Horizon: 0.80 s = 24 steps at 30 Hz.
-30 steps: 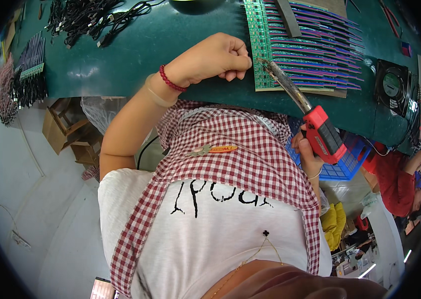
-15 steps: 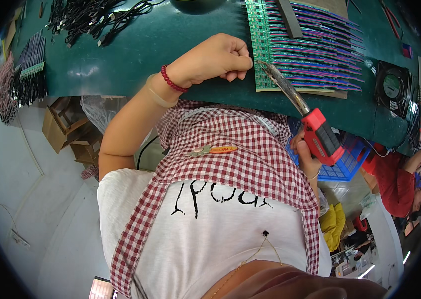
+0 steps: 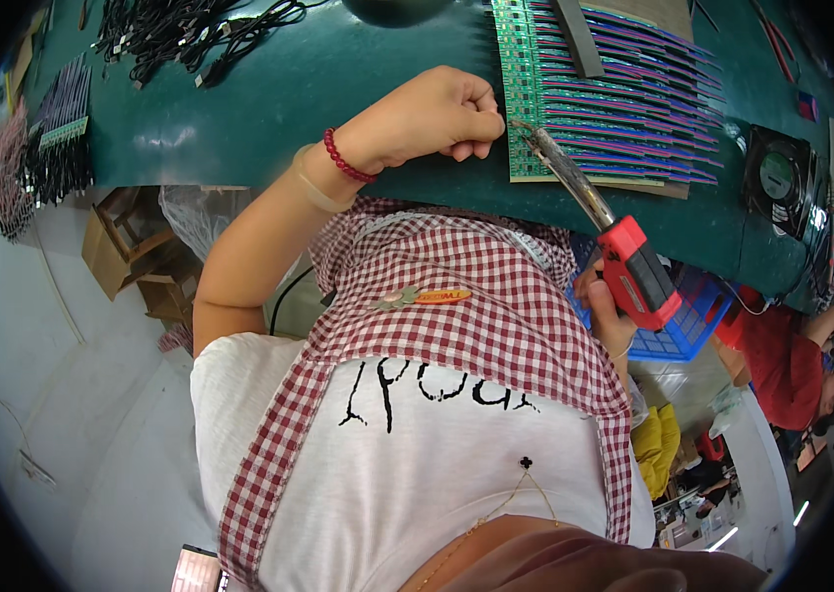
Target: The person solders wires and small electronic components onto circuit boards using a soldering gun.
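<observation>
Since the earlier frame little has shifted: the left hand [image 3: 432, 116] has stayed fisted at the desk's near edge, and the soldering iron [image 3: 603, 229] has held its slant, its tip staying at the near left corner of the circuit-board panel [image 3: 603, 94].

The green desk [image 3: 269, 94] fills the upper part of the view; its near edge runs just above the person's checked apron [image 3: 476, 306]. The widest bare stretch lies in the middle, between the black cable bundles [image 3: 180, 25] at the far left and the panel on the right. That panel, a green strip carrying rows of purple and pink wires, lies on brown card and reaches nearly to the near edge. A small black fan [image 3: 777, 176] sits toward the right end. Below the desk, a blue crate [image 3: 693, 321] stands at the right, and brown cardboard boxes [image 3: 126, 247] at the left.

The left hand is clenched, knuckles on the desk just left of the panel; what it grips cannot be told. The right hand [image 3: 606, 314], mostly hidden, grasps the iron's red and black handle below the desk edge. A small orange oval badge [image 3: 440, 295] is pinned on the apron.
</observation>
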Available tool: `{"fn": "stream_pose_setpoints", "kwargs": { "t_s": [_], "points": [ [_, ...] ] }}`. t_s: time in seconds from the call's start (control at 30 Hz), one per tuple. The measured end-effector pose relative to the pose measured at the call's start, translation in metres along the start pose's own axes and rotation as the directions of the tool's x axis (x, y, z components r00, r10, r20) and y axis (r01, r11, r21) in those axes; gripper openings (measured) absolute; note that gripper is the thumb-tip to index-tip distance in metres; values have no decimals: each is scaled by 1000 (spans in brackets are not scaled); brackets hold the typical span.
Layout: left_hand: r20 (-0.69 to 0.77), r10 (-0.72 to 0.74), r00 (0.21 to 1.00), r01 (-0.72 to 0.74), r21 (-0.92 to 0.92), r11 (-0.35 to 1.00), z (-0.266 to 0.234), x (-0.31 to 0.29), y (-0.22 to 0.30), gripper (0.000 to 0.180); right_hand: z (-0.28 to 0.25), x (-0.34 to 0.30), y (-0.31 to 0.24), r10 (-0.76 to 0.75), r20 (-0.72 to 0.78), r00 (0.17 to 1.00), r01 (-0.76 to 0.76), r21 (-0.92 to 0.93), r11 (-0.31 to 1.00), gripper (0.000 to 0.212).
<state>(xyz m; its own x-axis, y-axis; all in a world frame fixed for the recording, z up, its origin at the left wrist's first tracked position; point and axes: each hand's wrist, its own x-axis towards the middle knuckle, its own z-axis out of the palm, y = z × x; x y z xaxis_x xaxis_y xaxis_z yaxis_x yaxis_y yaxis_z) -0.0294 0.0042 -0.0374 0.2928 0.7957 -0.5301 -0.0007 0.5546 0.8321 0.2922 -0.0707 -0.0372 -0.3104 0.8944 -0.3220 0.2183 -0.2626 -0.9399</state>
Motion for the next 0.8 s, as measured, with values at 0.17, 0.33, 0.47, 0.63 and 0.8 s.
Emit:
{"fn": "stream_pose_setpoints", "kwargs": {
  "t_s": [0.17, 0.33, 0.47, 0.63, 0.8],
  "points": [
    [4, -3, 1000, 3, 2, 1000, 0, 0, 0, 15, -3, -5, 3, 16, 25, 1000, -16, -19, 1000, 21],
    [3, -10, 1000, 10, -3, 1000, 0, 0, 0, 15, 8, -6, -6, -40, -79, 996, 36, -56, 998, 39],
    [1, -11, 1000, 11, 2, 1000, 0, 0, 0, 14, 6, 0, -15, -77, -32, 996, 80, 89, 993, 43],
    [-7, -19, 1000, 19, 4, 1000, 0, 0, 1, 14, 9, 4, -18, -93, -43, 995, 96, 77, 992, 43],
    [0, -22, 1000, 22, 115, 993, -1, -8, 10, 17, 11, 6, -24, -93, -55, 994, 97, 90, 991, 42]
  ]
}}
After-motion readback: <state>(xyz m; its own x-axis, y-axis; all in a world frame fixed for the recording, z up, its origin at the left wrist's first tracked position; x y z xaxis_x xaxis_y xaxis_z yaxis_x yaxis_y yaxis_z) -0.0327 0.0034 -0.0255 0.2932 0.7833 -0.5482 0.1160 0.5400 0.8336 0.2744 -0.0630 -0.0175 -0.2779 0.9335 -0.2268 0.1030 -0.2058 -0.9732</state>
